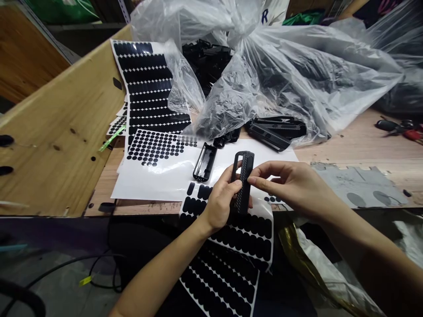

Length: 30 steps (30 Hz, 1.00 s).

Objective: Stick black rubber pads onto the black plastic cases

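Observation:
My left hand [222, 200] is wrapped round a black plastic casing [245, 182] with a carbon-fibre pattern and a long slot, held upright over the table's front edge. At the casing's right side, my right hand [282, 179] has thumb and index finger closed together, the tips touching it. Whatever may lie between those fingertips is too small to make out. Beneath both hands, a sheet of black oval stickers [254, 237] hangs over the edge towards my lap. Another black casing [205, 163] rests with its hollow side up, just beyond my left hand.
Behind my hands lie a sheet of round black stickers [155, 145] and a tall sticker sheet [148, 88]. A clear plastic bag [228, 97] holds many black parts. More patterned casings [276, 132] lie beside it. A wooden board [66, 132] stands left; red-handled pliers [411, 132] lie right.

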Tool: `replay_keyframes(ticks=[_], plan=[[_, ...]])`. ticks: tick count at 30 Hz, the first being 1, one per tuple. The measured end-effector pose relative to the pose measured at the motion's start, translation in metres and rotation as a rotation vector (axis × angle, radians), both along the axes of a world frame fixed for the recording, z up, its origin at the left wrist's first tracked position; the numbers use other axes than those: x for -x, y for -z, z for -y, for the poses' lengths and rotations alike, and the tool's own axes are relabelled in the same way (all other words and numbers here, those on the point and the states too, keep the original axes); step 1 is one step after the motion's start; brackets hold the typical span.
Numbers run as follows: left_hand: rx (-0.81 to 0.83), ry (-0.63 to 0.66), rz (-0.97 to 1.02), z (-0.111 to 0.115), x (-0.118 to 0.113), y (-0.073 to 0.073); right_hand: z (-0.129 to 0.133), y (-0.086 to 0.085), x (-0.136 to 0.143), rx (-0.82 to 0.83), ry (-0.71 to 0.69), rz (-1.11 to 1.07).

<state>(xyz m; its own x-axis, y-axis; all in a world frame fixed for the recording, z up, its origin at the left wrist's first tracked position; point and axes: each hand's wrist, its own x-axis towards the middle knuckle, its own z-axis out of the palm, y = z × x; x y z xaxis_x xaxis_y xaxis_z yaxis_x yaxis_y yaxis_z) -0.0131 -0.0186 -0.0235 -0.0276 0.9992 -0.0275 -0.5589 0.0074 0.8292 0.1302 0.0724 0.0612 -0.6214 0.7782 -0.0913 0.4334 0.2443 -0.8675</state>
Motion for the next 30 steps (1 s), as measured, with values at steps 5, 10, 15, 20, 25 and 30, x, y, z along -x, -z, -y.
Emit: replay_keyframes(ticks=[5, 10, 15, 20, 25, 30], plan=[[-0.001, 0.005, 0.004, 0.0, 0.0, 0.001, 0.001, 0.002, -0.003, -0.054, -0.016, 0.014], [-0.012, 0.01, 0.027, -0.001, -0.001, 0.0, 0.001, 0.006, -0.004, -0.082, -0.069, -0.016], [0.004, -0.041, 0.016, -0.003, -0.001, -0.007, -0.005, 0.018, -0.003, -0.066, -0.009, -0.121], [0.049, -0.11, 0.161, -0.003, 0.005, -0.01, 0.005, 0.04, -0.003, -0.351, -0.037, 0.114], [0.09, -0.081, 0.405, -0.002, 0.015, -0.011, 0.025, 0.057, -0.002, -0.311, -0.261, 0.192], [0.082, -0.054, 0.537, 0.004, 0.032, -0.026, 0.011, 0.048, -0.013, 0.087, -0.216, 0.087]])
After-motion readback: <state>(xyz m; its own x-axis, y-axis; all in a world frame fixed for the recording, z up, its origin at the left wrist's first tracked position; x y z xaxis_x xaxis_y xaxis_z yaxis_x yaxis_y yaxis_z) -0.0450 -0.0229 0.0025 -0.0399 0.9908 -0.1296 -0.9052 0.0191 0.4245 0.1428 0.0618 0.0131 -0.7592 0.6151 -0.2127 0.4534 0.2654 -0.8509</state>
